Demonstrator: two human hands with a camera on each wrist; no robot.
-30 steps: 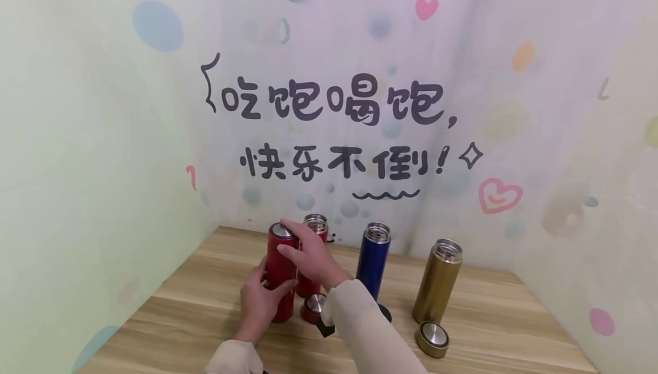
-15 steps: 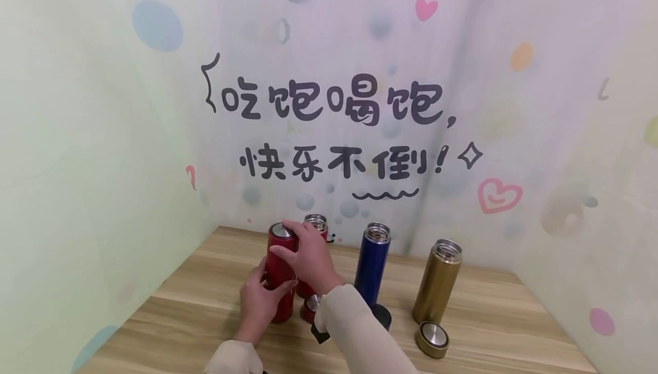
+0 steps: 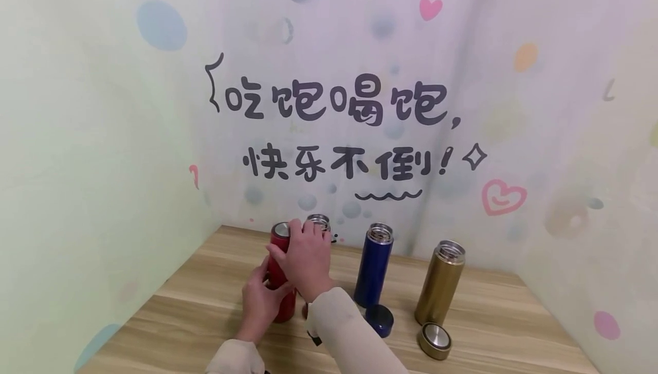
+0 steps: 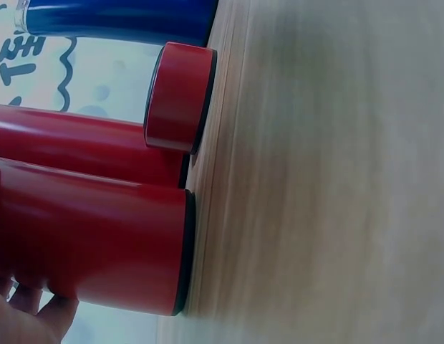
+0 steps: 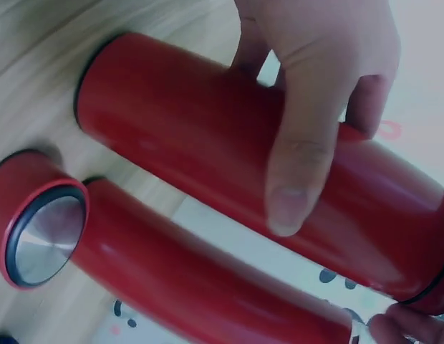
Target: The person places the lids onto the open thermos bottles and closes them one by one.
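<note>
A red cylindrical metal flask (image 4: 100,233) stands upright on the pale wood-grain table (image 3: 205,311), left of the other flasks, with its flat base on the tabletop. A red lid with a brushed-steel disc (image 3: 281,229) on top closes it. The left hand (image 3: 259,305) is curled round the body of this flask, thumb on the near side. The right hand (image 3: 309,257) grips the lid end, thumb on the near side and fingers over the top edge; in the right wrist view its fingertips touch near the dark seam below the lid.

Just beside it stands a second red cylindrical flask (image 5: 208,279), whose bare steel mouth shows in the head view. A loose red lid with a steel disc (image 5: 46,240) sits upright on the table near this flask's base; the right hand and the cream right sleeve (image 3: 354,328) mostly hide it from the head camera.

Further right, a glossy blue cylindrical flask (image 3: 373,274) stands uncapped, a blue lid with a dark top (image 3: 379,321) just in front of it. Rightmost is an uncapped gold cylindrical flask (image 3: 440,288), with a gold, steel-topped lid (image 3: 435,341) before its base.
</note>
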